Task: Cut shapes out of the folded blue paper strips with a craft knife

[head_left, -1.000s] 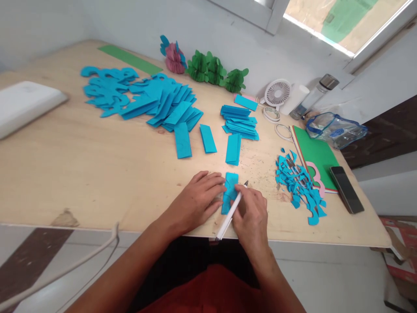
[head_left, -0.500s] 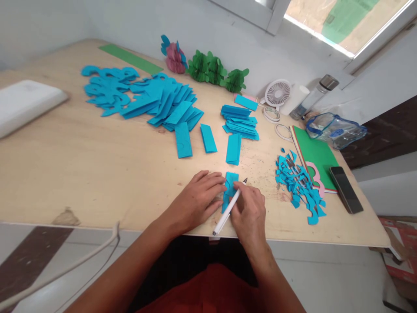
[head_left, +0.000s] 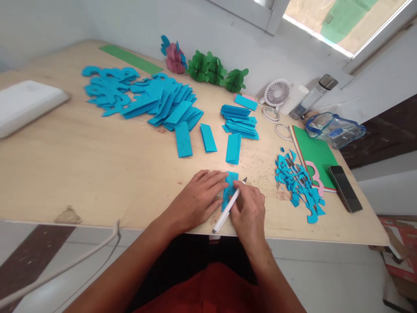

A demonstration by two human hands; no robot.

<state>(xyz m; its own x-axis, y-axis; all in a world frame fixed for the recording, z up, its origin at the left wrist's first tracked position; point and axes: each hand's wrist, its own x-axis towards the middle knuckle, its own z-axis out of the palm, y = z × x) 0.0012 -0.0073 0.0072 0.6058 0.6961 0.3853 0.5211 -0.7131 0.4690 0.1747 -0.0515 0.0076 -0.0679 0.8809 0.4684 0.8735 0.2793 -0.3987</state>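
A folded piece of blue paper (head_left: 231,177) lies at the table's front edge, partly covered by both hands. My left hand (head_left: 203,195) rests flat with fingers stretched out, fingertips pressing on the paper's left side. Held in my right hand (head_left: 250,208) is a white pen (head_left: 224,215), slanting across the paper with its black-tipped end pointing away from me. Just beyond sit another folded blue strip (head_left: 233,148) and a narrower blue piece (head_left: 208,138). Whether my right fingertips also touch the paper is hard to see.
Blue cut-outs (head_left: 110,89) and folded blue papers (head_left: 176,102) spread at back left. Paper scraps (head_left: 298,182), a phone (head_left: 345,188) and a green sheet (head_left: 317,152) lie right. Behind stand green paper figures (head_left: 216,69), a small fan (head_left: 277,92) and a bottle (head_left: 314,98).
My left fingers have shifted slightly right over the blue paper. The pen and my right hand stay almost in the same place.
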